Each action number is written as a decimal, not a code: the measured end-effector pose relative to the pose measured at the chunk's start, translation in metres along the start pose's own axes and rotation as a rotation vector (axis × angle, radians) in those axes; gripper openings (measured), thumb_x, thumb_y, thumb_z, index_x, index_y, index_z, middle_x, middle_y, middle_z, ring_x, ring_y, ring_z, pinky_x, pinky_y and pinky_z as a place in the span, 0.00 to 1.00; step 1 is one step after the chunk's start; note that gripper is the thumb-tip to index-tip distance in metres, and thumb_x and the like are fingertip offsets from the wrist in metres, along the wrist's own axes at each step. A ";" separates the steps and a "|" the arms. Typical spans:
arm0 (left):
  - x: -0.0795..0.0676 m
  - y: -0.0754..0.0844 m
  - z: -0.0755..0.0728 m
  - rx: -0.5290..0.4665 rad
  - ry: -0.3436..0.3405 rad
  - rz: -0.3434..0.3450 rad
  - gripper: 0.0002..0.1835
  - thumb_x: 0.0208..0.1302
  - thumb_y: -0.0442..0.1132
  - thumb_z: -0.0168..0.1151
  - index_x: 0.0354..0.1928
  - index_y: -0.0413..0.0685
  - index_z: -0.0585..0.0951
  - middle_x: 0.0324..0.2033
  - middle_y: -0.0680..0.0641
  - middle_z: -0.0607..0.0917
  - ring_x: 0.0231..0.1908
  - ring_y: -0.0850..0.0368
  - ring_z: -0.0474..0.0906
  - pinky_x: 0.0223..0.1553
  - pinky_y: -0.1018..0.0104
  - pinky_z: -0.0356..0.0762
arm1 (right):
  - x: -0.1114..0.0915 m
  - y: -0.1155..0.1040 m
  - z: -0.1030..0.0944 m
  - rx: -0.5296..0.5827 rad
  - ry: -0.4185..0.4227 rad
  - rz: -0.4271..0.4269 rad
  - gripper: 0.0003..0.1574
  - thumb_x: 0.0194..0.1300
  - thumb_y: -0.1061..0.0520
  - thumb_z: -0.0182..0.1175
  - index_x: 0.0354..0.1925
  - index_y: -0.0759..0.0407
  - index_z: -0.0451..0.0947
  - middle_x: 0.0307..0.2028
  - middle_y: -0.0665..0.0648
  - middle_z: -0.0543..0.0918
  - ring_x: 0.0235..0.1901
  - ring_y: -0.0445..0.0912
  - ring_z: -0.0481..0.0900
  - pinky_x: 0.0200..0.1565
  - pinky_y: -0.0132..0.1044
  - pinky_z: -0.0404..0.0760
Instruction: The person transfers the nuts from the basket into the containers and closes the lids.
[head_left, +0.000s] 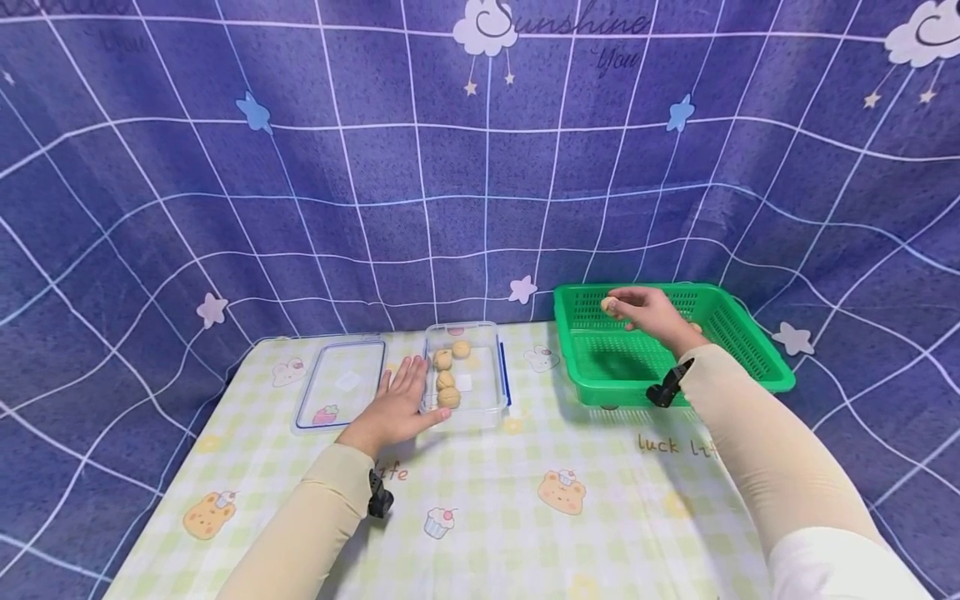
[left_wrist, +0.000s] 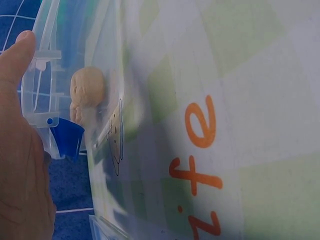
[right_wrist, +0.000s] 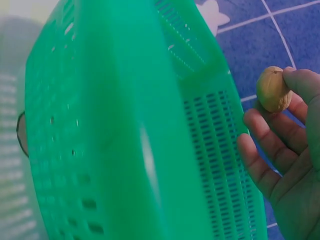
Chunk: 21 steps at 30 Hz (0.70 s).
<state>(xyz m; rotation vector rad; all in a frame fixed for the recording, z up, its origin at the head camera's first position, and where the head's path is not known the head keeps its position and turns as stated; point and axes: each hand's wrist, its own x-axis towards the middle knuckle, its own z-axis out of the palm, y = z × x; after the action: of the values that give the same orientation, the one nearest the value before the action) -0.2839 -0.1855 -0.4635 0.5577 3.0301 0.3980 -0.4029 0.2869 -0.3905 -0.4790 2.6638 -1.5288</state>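
Between thumb and fingers my right hand (head_left: 651, 315) pinches a walnut (right_wrist: 273, 90), held over the left part of the green basket (head_left: 611, 386). My left hand (head_left: 397, 407) lies with straight, spread fingers along the left side of a clear plastic box (head_left: 487, 417), its thumb at the near rim. Inside that box several walnuts (head_left: 448, 397) sit in a rough line on the left side. In the left wrist view a blue clip (left_wrist: 67, 137) hangs from the box's rim beside the hand.
A clear lid with a blue seal (head_left: 341, 383) lies flat on the table left of the box. Another walnut (head_left: 697, 328) shows in the basket behind the right wrist. The checked tablecloth (head_left: 495, 500) covers the table, and a blue curtain (head_left: 450, 167) hangs behind it.
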 end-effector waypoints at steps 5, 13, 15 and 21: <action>0.001 -0.002 0.002 -0.002 0.003 0.007 0.55 0.71 0.69 0.49 0.79 0.34 0.41 0.79 0.37 0.39 0.79 0.40 0.31 0.74 0.36 0.29 | -0.002 -0.022 0.008 0.031 -0.024 -0.004 0.31 0.77 0.51 0.56 0.70 0.67 0.69 0.60 0.73 0.78 0.49 0.53 0.82 0.40 0.37 0.84; 0.003 -0.006 0.004 -0.010 -0.001 0.005 0.55 0.71 0.70 0.47 0.79 0.34 0.41 0.79 0.37 0.39 0.79 0.42 0.28 0.74 0.36 0.28 | 0.002 -0.043 0.027 0.056 -0.055 -0.028 0.28 0.77 0.54 0.56 0.68 0.68 0.71 0.58 0.71 0.80 0.43 0.45 0.82 0.41 0.40 0.85; 0.003 -0.006 0.004 -0.009 -0.003 0.004 0.55 0.71 0.69 0.48 0.79 0.34 0.41 0.79 0.37 0.39 0.79 0.41 0.29 0.74 0.36 0.28 | 0.008 -0.038 0.032 0.057 -0.058 -0.041 0.29 0.77 0.52 0.56 0.68 0.67 0.71 0.58 0.70 0.80 0.43 0.44 0.83 0.40 0.39 0.84; 0.004 -0.007 0.006 -0.009 -0.001 0.013 0.54 0.72 0.68 0.48 0.79 0.35 0.41 0.79 0.37 0.38 0.79 0.40 0.29 0.74 0.36 0.27 | 0.020 -0.032 0.047 0.074 -0.046 -0.053 0.28 0.75 0.49 0.59 0.66 0.62 0.75 0.56 0.67 0.82 0.50 0.58 0.82 0.40 0.36 0.84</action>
<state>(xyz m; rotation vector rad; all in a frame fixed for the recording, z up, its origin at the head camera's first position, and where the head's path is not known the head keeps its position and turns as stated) -0.2892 -0.1889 -0.4711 0.5777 3.0239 0.4119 -0.4054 0.2266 -0.3852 -0.5780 2.5702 -1.6031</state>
